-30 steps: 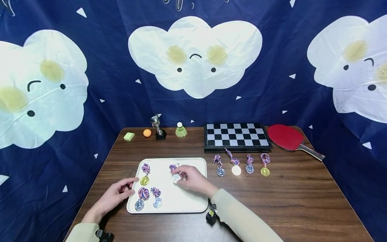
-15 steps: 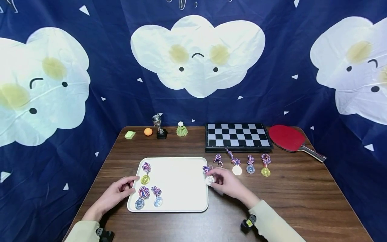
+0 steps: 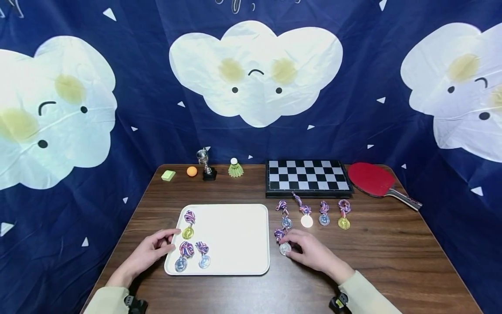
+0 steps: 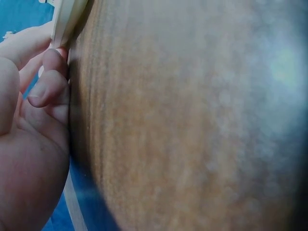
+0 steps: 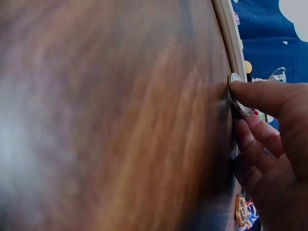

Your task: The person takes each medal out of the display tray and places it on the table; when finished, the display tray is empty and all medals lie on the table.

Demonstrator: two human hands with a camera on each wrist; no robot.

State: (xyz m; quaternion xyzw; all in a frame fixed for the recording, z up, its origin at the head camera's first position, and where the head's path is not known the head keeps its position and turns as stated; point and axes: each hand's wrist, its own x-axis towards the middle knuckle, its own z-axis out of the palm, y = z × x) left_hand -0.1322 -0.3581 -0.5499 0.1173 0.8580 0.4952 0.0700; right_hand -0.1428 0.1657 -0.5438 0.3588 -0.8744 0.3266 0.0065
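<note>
Just off the tray (image 3: 235, 248) at three o'clock, the right hand (image 3: 311, 252) pinches a silver medal (image 3: 284, 249), best laid flat; left hand (image 3: 149, 250), fingers relaxed, touches nine.

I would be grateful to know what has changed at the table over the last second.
The right hand has carried a silver medal from over the white tray rightward and slightly toward the person, past the tray's right edge, and still holds it. The left hand stays at the tray's left edge; the tray, the gold medal on it and the chessboard stayed put.
</note>
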